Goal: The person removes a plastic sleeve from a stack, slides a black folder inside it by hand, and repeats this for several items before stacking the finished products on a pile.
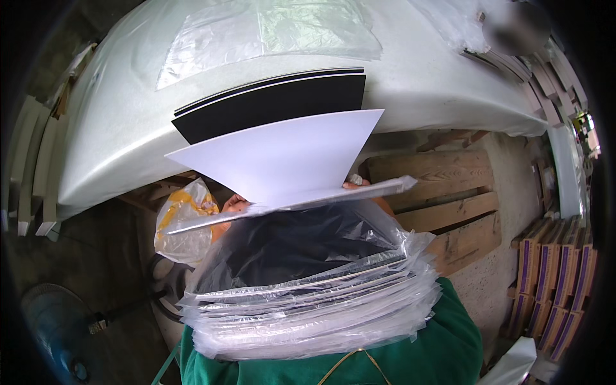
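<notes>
A white sheet of board [289,154] stands upright in front of me, its lower edge at the top edge of a clear plastic sleeve [385,188]. Behind it, black boards [276,102] lean toward the covered table. My left hand [234,204] grips the sleeve beside the white board's lower left corner. On the other side my right hand [352,183] has its fingertips over the sleeve's edge; most of both hands is hidden behind the plastic. Whether the white board sits inside the sleeve, I cannot tell. A thick stack of clear plastic sleeves [308,321] rests against my green clothing.
A plastic-covered table [436,83] curves across the far side, with a clear sheet [269,38] on it. Wooden slats [443,167], a crumpled plastic bag [183,224] and a fan [54,327] lie around. Cartons [552,276] are stacked right; a blurred person [516,29] is far right.
</notes>
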Action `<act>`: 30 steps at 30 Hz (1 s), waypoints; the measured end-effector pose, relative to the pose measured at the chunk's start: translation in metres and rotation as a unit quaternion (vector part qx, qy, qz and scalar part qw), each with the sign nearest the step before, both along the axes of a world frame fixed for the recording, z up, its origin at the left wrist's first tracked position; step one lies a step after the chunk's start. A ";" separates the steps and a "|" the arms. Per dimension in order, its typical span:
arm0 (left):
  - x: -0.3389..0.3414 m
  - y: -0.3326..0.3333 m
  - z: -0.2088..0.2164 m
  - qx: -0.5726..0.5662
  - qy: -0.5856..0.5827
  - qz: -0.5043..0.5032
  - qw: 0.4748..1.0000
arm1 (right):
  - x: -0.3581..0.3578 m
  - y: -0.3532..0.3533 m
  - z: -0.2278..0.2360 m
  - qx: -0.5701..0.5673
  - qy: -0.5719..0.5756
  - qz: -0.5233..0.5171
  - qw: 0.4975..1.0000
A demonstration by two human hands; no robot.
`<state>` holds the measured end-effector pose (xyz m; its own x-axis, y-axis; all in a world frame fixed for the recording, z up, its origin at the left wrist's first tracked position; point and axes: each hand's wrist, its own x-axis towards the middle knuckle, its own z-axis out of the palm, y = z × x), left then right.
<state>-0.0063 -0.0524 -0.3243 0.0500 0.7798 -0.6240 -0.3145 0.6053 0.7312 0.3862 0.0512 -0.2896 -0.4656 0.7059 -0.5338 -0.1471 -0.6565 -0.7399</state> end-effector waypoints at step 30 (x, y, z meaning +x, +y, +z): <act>0.125 0.056 0.290 0.434 0.281 -0.261 0.815 | -0.085 0.008 0.271 0.379 -0.002 0.147 0.914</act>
